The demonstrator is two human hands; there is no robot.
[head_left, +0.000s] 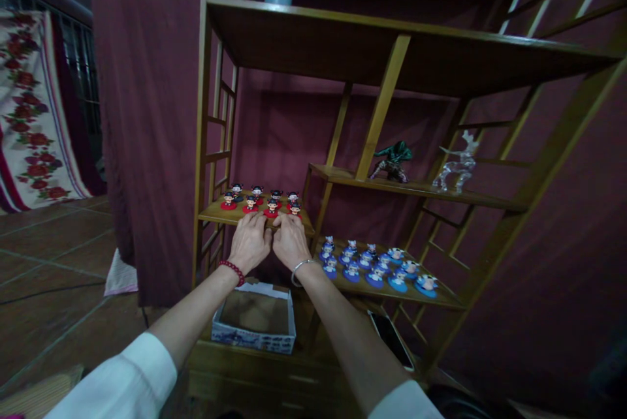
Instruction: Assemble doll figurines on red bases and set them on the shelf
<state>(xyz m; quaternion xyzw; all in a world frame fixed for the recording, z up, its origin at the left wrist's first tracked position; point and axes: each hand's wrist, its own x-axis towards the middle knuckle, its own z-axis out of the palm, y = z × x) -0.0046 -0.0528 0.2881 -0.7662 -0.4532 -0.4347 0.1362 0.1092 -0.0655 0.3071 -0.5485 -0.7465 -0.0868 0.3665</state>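
Several small figurines with red round bases stand in two rows on the left shelf (211, 211). My left hand (249, 241), with a red bead bracelet on the wrist, reaches to the front row, its fingers bent. Close beside it is my right hand (290, 241), wearing a silver bangle, also with bent fingers. Between the fingertips of both hands is a front-row figurine (272, 207), its red base pinched from either side. Another front-row figurine (294, 209) stands just beyond my right fingers. My knuckles hide part of the fingertips.
An open cardboard box (255, 341) sits below my hands, with a phone (392, 339) to its right. Several blue and purple-based figurines (375, 275) fill the lower right shelf. Above them stand a green-caped figure (394, 161) and a clear deer ornament (458, 168). A wooden post (321, 213) rises nearby.
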